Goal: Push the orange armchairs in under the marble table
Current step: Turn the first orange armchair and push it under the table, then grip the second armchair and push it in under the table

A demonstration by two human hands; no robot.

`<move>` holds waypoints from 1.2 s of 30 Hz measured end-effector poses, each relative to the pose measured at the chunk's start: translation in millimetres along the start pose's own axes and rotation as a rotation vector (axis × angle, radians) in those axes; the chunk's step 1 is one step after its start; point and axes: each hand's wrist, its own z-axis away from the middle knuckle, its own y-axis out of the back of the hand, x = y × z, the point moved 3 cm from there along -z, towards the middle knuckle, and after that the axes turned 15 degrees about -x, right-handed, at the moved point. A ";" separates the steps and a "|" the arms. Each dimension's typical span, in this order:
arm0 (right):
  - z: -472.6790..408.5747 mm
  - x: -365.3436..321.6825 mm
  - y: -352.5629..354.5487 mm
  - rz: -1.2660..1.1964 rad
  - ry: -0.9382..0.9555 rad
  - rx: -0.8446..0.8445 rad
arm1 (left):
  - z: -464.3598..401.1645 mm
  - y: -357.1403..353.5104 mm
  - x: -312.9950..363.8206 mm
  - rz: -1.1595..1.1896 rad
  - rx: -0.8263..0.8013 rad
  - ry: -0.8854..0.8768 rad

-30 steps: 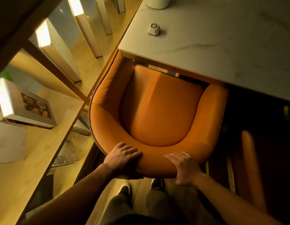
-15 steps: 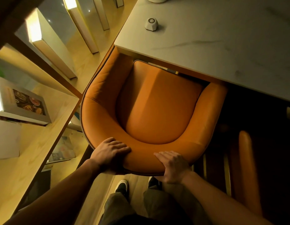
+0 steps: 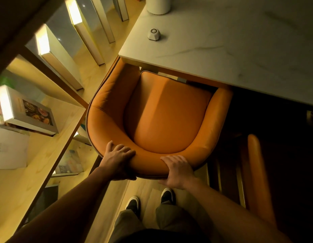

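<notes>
An orange armchair point(image 3: 162, 118) stands below me with the front of its seat and both arm ends tucked under the corner of the white marble table point(image 3: 231, 46). My left hand point(image 3: 118, 159) grips the curved backrest at its left. My right hand point(image 3: 179, 170) grips the same backrest a little to the right. A second orange armchair point(image 3: 257, 174) shows only its backrest edge in the dark at the right, beside the table's near side.
A wooden shelf unit point(image 3: 52, 137) with boxed books point(image 3: 27, 113) runs close along the chair's left. A small white puck point(image 3: 154, 34) and a white cylinder point(image 3: 158, 5) sit on the table. My shoes point(image 3: 150, 200) stand on the light wood floor behind the chair.
The chair and both hands have shifted slightly to the left and forward in view, with the seat's front a bit further under the table edge. Both hands keep their grip on the backrest.
</notes>
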 end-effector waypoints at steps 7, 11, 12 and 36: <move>27.8 1.1 -10.9 -0.084 -0.032 0.122 | 10.7 -12.8 41.1 0.017 0.056 0.135; 49.4 13.2 -18.6 -0.117 -0.061 0.147 | 10.2 -11.5 64.1 0.031 0.090 0.039; 54.7 16.2 -20.0 -0.122 -0.071 0.154 | 8.7 -10.1 72.4 0.046 0.095 0.001; 202.5 46.5 -76.2 -0.439 -0.750 0.238 | -51.8 14.8 175.6 -0.145 -0.039 -0.699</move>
